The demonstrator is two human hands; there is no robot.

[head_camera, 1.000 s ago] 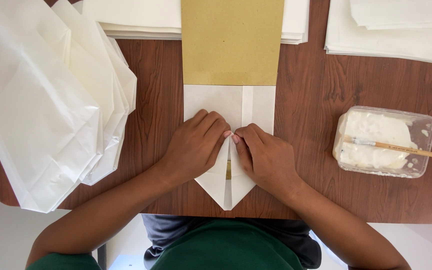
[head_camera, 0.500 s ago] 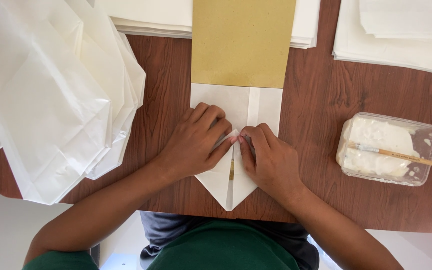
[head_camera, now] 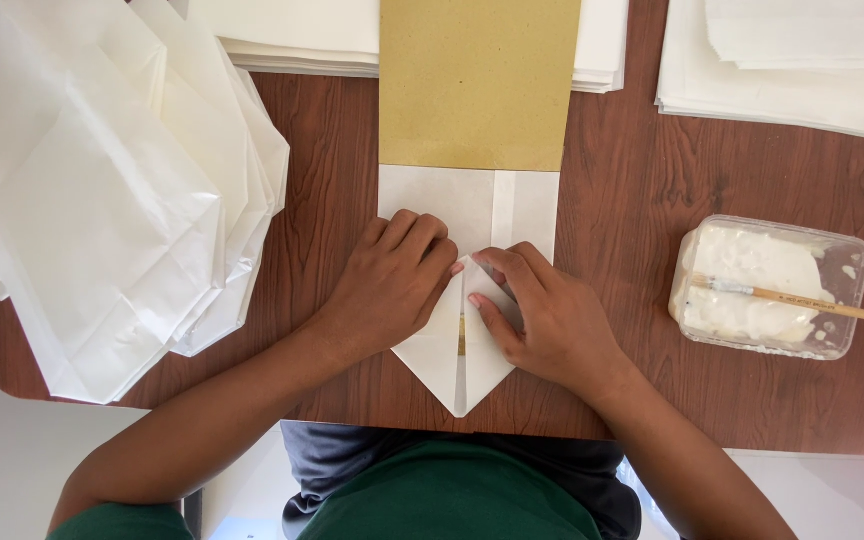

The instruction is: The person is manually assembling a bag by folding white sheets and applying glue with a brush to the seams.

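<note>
Both hands flat, fingers pressing down on white folded paper [head_camera: 457,360] at near desk [head_camera: 332,180] edge, centre. Left hand [head_camera: 392,285] holds left flap; right hand [head_camera: 542,315] creases right flap. Two flaps already meet in a point toward the person; tan board [head_camera: 480,80] lies inside, sticking out far side. Seam appears unglued. Paste tub [head_camera: 767,285] with brush [head_camera: 802,300] right; finished white bags [head_camera: 92,200] stacked left.

your table [head_camera: 632,200]: dark wood grain, smooth | folded sheet [head_camera: 452,350]: thin matt white paper | board [head_camera: 479,80]: matt tan card | tub [head_camera: 767,288]: clear glossy plastic, white paste | brush handle [head_camera: 822,305]: bare wood
</note>
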